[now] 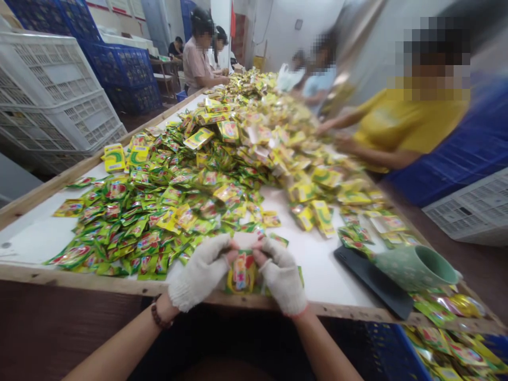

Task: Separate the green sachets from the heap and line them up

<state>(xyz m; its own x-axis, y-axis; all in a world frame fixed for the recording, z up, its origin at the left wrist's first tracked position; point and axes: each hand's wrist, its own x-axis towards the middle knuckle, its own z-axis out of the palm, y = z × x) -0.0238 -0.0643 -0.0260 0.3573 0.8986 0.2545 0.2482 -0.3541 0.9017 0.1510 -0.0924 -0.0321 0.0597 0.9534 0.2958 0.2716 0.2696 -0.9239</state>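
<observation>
My left hand and my right hand wear white knit gloves that leave the fingertips bare. Between them, at the near table edge, both pinch the upper corners of a green and yellow snack packet. A pale flap or card shows at the packet's top; I cannot tell whether it is part of it. Just beyond and to the left of my hands spreads a large heap of small green packets. Yellow packets lie in a looser pile to the right.
A dark phone-like slab and a tipped green floral cup lie at the table's right. Below is a blue crate with packets. White crates stand left. A person in yellow works on the right, others farther back.
</observation>
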